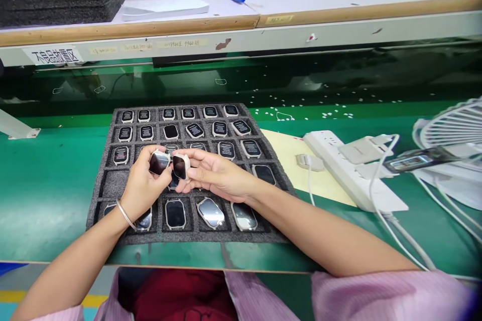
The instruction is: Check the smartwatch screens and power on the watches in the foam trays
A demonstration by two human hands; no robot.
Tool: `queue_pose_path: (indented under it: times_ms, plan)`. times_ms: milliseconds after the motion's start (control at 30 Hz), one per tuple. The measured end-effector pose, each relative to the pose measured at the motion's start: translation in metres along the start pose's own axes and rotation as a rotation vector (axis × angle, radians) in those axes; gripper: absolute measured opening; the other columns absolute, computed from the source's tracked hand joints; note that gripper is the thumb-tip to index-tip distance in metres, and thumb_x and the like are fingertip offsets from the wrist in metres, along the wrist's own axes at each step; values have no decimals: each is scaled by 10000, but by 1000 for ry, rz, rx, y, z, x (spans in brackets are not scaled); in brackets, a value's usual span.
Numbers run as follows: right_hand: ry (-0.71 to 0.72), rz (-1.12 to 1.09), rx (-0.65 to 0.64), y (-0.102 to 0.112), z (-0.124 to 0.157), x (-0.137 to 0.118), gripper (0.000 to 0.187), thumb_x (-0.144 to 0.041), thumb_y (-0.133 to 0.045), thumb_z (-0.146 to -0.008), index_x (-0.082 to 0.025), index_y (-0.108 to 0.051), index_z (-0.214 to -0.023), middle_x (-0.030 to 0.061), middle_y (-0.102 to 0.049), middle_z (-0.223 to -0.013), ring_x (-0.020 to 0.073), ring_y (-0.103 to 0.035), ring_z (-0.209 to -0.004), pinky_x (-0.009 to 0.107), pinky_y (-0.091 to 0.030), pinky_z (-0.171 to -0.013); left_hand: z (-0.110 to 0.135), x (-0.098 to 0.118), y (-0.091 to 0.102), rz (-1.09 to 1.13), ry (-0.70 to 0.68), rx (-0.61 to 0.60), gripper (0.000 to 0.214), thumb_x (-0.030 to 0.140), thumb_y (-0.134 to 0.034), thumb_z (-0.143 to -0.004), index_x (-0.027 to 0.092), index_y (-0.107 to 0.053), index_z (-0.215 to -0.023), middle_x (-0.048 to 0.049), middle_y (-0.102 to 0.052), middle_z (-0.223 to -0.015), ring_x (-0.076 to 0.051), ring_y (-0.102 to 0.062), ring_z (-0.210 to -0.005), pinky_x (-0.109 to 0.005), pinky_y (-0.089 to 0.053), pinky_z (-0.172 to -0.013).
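Grasping a first watch (159,161) between thumb and fingers, the left hand (145,183) is positioned over the middle of a dark foam tray (161,237). The right hand (214,175) grips a second watch (181,166) by its edges, just beside the first; both screens are dark and face up towards the wearer. Whether the two watches touch cannot be determined.

The tray lies on a green surface (48,175), its compartments holding further watches in rows. Units in the top row, such as the corner watch (127,116), display lines of text too small to read. Front-row units, including the front watch (175,213), show dark, reflective screens. Several pieces are partly hidden by the hands and forearms.

A bracelet (126,214) encircles the left wrist. Right of the tray, a yellow sheet (335,190) lies partly beneath a white power strip (352,175); a white fan (455,128) stands beyond the strip.
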State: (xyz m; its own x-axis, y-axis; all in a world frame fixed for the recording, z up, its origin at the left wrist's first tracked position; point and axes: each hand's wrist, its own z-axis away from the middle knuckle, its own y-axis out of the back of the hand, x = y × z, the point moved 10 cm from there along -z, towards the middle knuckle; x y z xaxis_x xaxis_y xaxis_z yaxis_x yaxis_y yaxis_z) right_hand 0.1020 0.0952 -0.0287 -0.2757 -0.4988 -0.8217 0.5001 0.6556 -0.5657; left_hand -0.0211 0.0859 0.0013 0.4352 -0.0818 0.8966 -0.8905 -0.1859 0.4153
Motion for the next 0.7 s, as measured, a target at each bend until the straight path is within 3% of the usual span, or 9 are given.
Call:
queue_pose_path:
  times_ms: [400, 700]
  plan:
    - [-4, -22, -8, 2, -1, -1, 595, -304, -808, -885, -142, -482, -1355, 52, -741, -912, 154, -746, -864, 242, -596, -790, 1, 5, 0, -26, -42, 24, 302, 284, -618, -782, 183, -590, -1065, 1, -609, -815, -114, -516, -585, -220, -361, -457]
    - [15, 3, -17, 1, 1, -4, 565, -321, -820, -874, -159, -515, -1321, 35, -722, -944, 157, -750, -844, 246, -596, -766, 0, 9, -1, -12, -83, 9, 293, 288, -594, -787, 177, -571, -1057, -14, -616, -857, -150, -578, -725, -275, -468, -648]
